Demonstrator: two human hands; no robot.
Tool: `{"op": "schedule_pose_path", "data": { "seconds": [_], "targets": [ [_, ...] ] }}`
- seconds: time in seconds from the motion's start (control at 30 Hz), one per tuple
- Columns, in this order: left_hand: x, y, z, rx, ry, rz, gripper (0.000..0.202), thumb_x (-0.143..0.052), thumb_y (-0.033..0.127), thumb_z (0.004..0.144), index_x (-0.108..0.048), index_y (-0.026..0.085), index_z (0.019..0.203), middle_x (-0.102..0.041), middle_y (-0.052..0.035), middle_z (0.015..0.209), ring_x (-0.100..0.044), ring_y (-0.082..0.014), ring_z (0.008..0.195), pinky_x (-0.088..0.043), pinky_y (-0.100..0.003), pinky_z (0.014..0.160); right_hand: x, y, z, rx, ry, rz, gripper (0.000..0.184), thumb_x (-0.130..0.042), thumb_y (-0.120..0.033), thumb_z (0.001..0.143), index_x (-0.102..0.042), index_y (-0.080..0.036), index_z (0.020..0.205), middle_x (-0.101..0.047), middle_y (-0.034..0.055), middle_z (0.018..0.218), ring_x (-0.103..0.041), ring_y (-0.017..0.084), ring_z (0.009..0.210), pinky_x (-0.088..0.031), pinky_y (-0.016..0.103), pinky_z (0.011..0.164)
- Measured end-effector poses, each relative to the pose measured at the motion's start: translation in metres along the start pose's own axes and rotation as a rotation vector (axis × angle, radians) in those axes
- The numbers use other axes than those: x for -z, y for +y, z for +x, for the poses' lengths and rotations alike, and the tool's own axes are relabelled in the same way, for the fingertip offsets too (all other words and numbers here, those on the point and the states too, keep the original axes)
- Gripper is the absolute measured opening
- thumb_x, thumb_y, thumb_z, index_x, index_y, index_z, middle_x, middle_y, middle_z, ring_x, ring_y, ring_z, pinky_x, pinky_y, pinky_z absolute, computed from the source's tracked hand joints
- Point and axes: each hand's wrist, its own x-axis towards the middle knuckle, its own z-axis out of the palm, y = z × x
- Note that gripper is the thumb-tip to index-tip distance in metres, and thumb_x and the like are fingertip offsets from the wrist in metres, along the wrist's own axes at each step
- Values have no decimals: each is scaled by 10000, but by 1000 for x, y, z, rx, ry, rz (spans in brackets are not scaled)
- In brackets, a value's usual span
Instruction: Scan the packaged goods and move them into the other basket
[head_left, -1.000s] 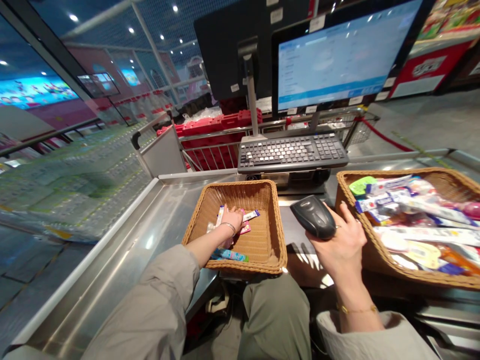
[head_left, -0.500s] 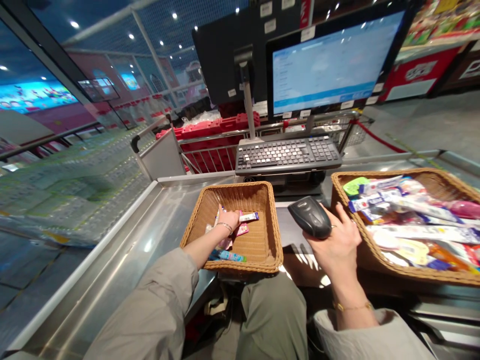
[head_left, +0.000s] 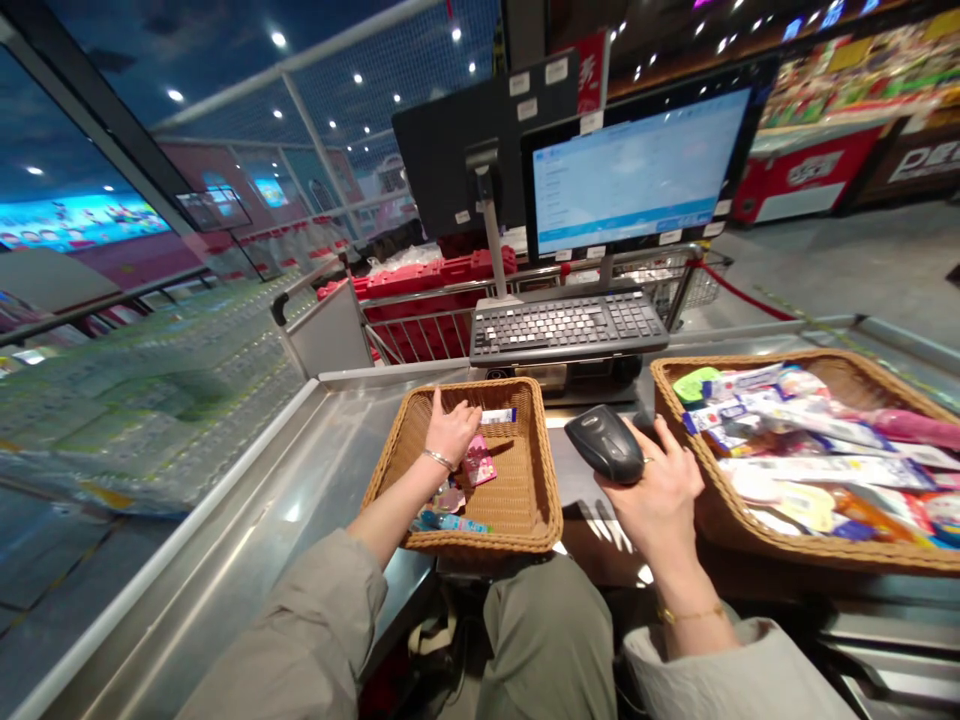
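My left hand (head_left: 453, 428) hovers inside the left wicker basket (head_left: 551, 470), thumb raised and fingers apart, with no item visible in its grasp. Just past its fingertips lies a small white and blue packet (head_left: 499, 416). A pink packet (head_left: 480, 462) rests on the basket floor beside the hand, and a light blue packet (head_left: 450, 523) lies by the near wall. Between the two baskets, my right hand (head_left: 660, 490) is wrapped around a black barcode scanner (head_left: 606, 442), its head pointing toward the left basket.
A fuller wicker basket (head_left: 825, 548) of mixed packets stands at the right. Behind the counter (head_left: 300, 500) are a keyboard (head_left: 566, 325), a lit monitor (head_left: 637, 170) and a shopping cart (head_left: 420, 335). Wrapped bottle packs (head_left: 150, 410) are stacked at the left.
My left hand has lifted slightly and spread its thumb away from the fingers, uncovering more of the pink packet. My right hand still holds the scanner. The view has shifted a little.
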Motion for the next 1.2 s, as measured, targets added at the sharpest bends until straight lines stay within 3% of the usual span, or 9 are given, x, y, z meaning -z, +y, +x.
{"op": "schedule_pose_path", "data": {
  "seconds": [0.2, 0.5, 0.8, 1.2],
  "targets": [
    [18, 9, 8, 12, 172, -48, 298, -456, 173, 1025, -679, 246, 1209, -773, -88, 1142, -676, -296, 1190, 89, -725, 1201, -2, 1, -1, 20, -14, -4, 285, -589, -389, 762, -709, -227, 963, -718, 112, 1213, -463, 365, 1375, -300, 625, 1096],
    [39, 29, 22, 19, 275, -90, 281, -470, 212, 1035, -656, 245, 1242, -765, -81, 1170, -664, -296, 1210, 137, -733, 1179, -6, 1, -5, 85, -19, -15, 260, -605, -360, 768, -714, -219, 957, -709, 97, 1259, -436, 375, 1390, -245, 683, 1113],
    [44, 52, 39, -15, 323, -105, 274, -450, 240, 1050, -652, 237, 1235, -771, -81, 1150, -649, -297, 1233, 161, -727, 1173, -3, 1, -5, 83, -47, -31, 254, -608, -341, 767, -724, -223, 960, -707, 88, 1270, -411, 360, 1412, -208, 660, 1137],
    [38, 58, 49, -65, 496, -77, 211, -529, 230, 1022, -690, 225, 1158, -788, -68, 1095, -700, -282, 1149, 69, -726, 1200, -2, 5, -4, 75, -36, -20, 266, -598, -331, 781, -735, -235, 988, -707, 67, 1275, -412, 355, 1410, -198, 644, 1135]
  ]
}}
